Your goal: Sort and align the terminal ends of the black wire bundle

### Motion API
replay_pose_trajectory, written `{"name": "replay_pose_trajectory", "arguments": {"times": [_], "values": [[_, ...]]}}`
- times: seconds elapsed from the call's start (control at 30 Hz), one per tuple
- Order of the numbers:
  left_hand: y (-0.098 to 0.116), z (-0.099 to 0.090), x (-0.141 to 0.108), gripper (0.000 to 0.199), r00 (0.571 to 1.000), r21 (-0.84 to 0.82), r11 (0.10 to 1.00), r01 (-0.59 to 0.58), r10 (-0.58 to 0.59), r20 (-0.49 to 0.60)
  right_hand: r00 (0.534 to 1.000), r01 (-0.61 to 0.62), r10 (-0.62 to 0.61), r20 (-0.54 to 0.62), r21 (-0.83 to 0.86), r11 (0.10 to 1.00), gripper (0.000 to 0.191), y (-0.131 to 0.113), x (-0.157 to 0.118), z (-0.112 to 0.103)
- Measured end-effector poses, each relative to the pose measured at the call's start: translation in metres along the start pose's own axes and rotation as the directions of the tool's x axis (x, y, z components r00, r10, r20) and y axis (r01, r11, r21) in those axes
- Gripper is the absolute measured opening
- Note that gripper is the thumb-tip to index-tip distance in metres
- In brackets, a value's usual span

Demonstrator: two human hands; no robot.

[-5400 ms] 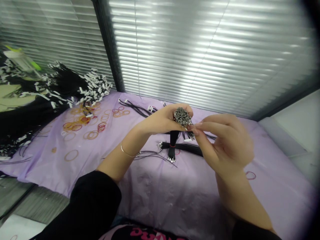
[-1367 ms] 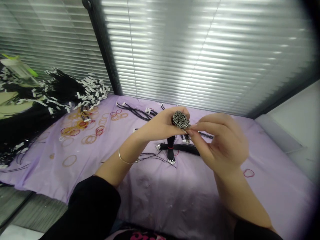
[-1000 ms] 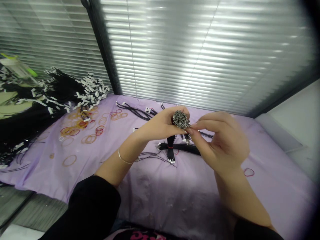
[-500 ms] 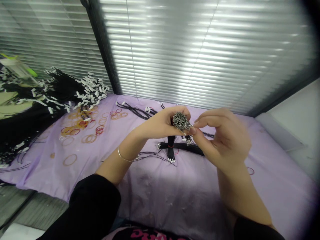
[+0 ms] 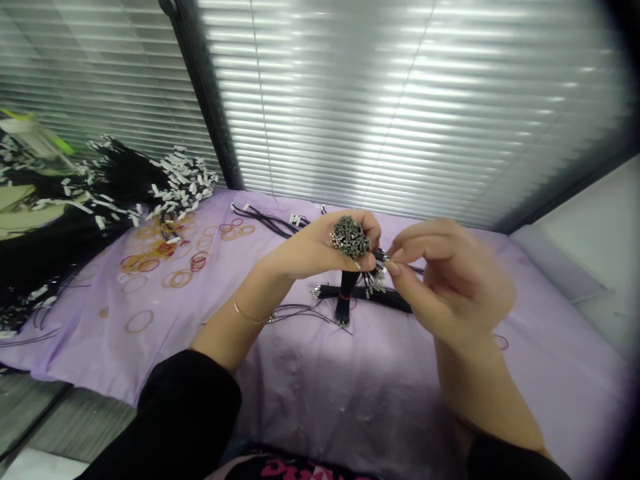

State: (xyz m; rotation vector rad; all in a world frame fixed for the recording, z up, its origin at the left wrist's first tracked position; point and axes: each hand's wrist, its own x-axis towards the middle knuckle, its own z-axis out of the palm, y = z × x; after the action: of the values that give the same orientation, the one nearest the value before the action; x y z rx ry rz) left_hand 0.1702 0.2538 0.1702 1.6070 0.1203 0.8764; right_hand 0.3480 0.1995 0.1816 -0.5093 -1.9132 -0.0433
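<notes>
The left hand (image 5: 320,245) has its grip closed around a thick bundle of black wires (image 5: 350,237), held up above the purple-covered surface (image 5: 300,387). The metal tips of the bundle face the camera in a dense, rounded cluster, with the thumb below it and the curled fingers on its far side. Just to the right, the right hand (image 5: 450,287) has its grip pinched at thumb and forefinger on a few wire ends (image 5: 384,256); its other fingers are bent and partly blurred, and how many wires it grasps is too small to tell. Some loose wires (image 5: 375,281) with silvery tips hang beneath the pinch, between the two hands.

Below the hands, a black bundle tied with a red band (image 5: 344,307) lies across a second black bundle (image 5: 385,297). Thin wires (image 5: 300,310) lie to the left of them, near the bracelet (image 5: 245,317) on the left wrist. Farther left, tan, orange and red rubber bands (image 5: 165,250) are scattered on the surface, and beyond them sits a large heap of black wires with white connectors (image 5: 185,177) beside a clear container (image 5: 40,141). Window blinds (image 5: 320,100) stand behind everything
</notes>
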Motion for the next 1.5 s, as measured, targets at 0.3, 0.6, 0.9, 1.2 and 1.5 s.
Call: {"name": "replay_pose_trajectory", "arguments": {"times": [0.3,0.6,0.9,1.2,1.5], "values": [[-0.004,0.008,0.005,0.029,0.977,0.037,0.999,0.026,-0.017,-0.214,0.974,0.187,-0.165,0.157,-0.141,0.972,0.022,-0.001,0.003,-0.008],[-0.003,0.014,0.005,0.028,0.957,0.162,0.984,0.067,-0.018,-0.289,0.987,0.151,-0.162,-0.020,-0.268,0.952,0.025,-0.002,0.001,0.003],[-0.002,0.014,0.006,0.026,0.969,0.190,0.981,0.031,0.017,-0.248,0.988,0.137,-0.151,-0.031,-0.278,0.951,0.024,-0.002,-0.002,0.008],[0.000,0.013,0.007,0.023,0.967,0.280,0.959,0.036,0.036,-0.251,0.985,0.155,-0.170,-0.026,-0.292,0.944,0.027,-0.001,-0.003,0.009],[0.000,0.013,0.006,0.022,0.971,0.278,0.960,0.036,0.032,-0.239,0.967,0.168,-0.225,-0.117,-0.369,0.914,0.026,0.000,-0.001,0.011]]}}
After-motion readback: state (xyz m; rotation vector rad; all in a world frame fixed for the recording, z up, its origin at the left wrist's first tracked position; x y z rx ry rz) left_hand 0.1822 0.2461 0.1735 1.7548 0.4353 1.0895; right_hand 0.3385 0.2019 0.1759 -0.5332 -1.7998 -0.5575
